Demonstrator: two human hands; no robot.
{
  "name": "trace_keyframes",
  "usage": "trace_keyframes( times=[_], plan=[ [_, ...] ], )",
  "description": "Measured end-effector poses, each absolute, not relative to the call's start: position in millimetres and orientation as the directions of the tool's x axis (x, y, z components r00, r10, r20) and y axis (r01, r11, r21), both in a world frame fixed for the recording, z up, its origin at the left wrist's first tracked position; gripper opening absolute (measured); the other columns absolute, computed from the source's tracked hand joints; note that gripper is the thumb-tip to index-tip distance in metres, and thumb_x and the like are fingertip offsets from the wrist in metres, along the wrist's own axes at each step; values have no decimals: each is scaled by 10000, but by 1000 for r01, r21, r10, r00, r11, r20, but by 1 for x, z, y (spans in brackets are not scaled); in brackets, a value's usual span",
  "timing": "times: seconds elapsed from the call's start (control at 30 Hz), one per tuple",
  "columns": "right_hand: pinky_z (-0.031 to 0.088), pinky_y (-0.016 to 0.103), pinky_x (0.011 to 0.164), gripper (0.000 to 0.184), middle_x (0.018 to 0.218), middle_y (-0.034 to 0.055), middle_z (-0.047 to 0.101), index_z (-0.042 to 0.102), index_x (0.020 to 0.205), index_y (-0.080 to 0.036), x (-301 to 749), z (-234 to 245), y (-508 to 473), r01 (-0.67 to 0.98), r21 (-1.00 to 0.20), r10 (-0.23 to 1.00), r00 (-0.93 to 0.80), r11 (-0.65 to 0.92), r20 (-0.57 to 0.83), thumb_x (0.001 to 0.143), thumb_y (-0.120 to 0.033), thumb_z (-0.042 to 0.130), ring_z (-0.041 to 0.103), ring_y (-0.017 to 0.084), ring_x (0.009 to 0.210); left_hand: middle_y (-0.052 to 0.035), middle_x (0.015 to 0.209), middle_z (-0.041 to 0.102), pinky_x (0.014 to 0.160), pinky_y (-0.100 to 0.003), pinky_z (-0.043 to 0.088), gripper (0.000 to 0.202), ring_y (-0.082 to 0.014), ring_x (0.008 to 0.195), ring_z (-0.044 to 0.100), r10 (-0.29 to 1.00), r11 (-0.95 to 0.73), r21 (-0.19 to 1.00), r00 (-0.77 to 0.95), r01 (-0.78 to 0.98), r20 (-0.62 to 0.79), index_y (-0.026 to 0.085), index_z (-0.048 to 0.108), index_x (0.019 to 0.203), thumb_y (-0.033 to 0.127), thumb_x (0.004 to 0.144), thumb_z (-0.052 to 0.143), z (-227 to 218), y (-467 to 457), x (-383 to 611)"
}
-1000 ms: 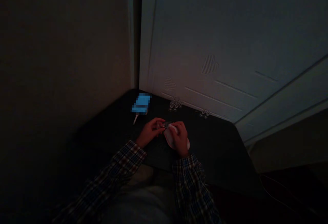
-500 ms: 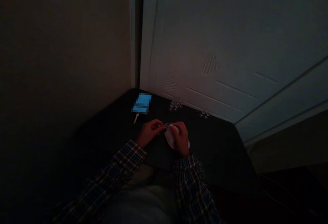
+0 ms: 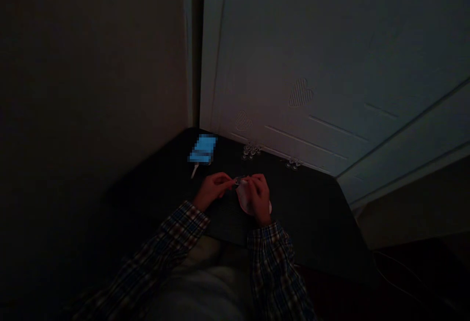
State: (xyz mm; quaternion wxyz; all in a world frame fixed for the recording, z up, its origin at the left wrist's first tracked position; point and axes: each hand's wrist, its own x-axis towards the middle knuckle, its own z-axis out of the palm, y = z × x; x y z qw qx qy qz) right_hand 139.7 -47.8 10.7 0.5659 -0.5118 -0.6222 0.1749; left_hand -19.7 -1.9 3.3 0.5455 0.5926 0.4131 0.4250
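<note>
In the dim light, my left hand (image 3: 213, 190) is closed in a pinch, its fingertips meeting a small shiny, ring-like piece (image 3: 239, 180). My right hand (image 3: 260, 194) is closed too, its fingertips touching the other side of that piece. Under the right hand's fingers is a flat, pale pink thing with a rounded edge (image 3: 244, 200); part of it is hidden by the hand. Both hands are close together above the dark tabletop (image 3: 308, 213). The shiny piece is too dark and small to name exactly.
A phone with a lit, blurred blue screen (image 3: 203, 148) is at the back left, a white cable plug (image 3: 195, 170) by it. Small shiny ring-like pieces (image 3: 251, 151) lie in a cluster along the white panel (image 3: 279, 57), with a smaller cluster (image 3: 293, 163) to the right.
The fingers of both hands have shifted slightly around the shiny piece, and more of it shows between them. The pink thing stays under my right hand.
</note>
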Motion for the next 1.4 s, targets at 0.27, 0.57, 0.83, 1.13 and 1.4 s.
trace_keyframes(
  times=[0.27, 0.57, 0.83, 1.13, 1.4],
  plan=[
    [422, 287, 794, 198, 893, 27, 571, 624, 897, -217, 140, 12, -50, 409, -809, 857, 112, 422, 503, 858, -223, 430, 540, 156, 872, 21, 604, 571, 362, -175, 249, 288, -41, 390, 386, 963, -43, 997, 264, -59, 57, 149, 576, 731, 418, 675, 661, 7, -4, -22],
    [430, 288, 822, 199, 979, 33, 514, 630, 999, -249, 140, 10, -51, 423, -794, 866, 45, 436, 499, 826, -243, 531, 525, 158, 931, 26, 618, 554, 371, -178, 215, 299, -32, 404, 363, 977, 6, 990, 212, -144, 25, 140, 608, 798, 408, 676, 659, 6, -4, -23],
    [423, 295, 845, 148, 963, 31, 493, 649, 931, -236, 140, 10, -51, 485, -761, 849, 65, 432, 524, 826, -228, 546, 516, 156, 931, -4, 666, 613, 398, -186, 301, 282, -55, 436, 427, 957, -25, 994, 286, -107, 55, 135, 600, 807, 391, 696, 643, 7, -4, -21],
    [430, 288, 824, 141, 935, 31, 494, 644, 900, -215, 138, 12, -50, 478, -776, 827, 161, 411, 538, 848, -229, 513, 526, 146, 899, -19, 898, 618, 496, -214, 438, 349, -85, 538, 538, 911, -329, 940, 296, 95, 289, 190, 540, 1000, 317, 694, 650, -1, -9, -15],
    [431, 285, 816, 130, 917, 29, 511, 649, 867, -212, 136, 18, -53, 479, -773, 843, 116, 415, 525, 841, -254, 529, 531, 147, 888, 42, 569, 552, 451, -193, 374, 224, -87, 453, 490, 913, -371, 895, 273, 250, 303, 179, 592, 885, 370, 770, 580, 4, -12, -19]
  ],
)
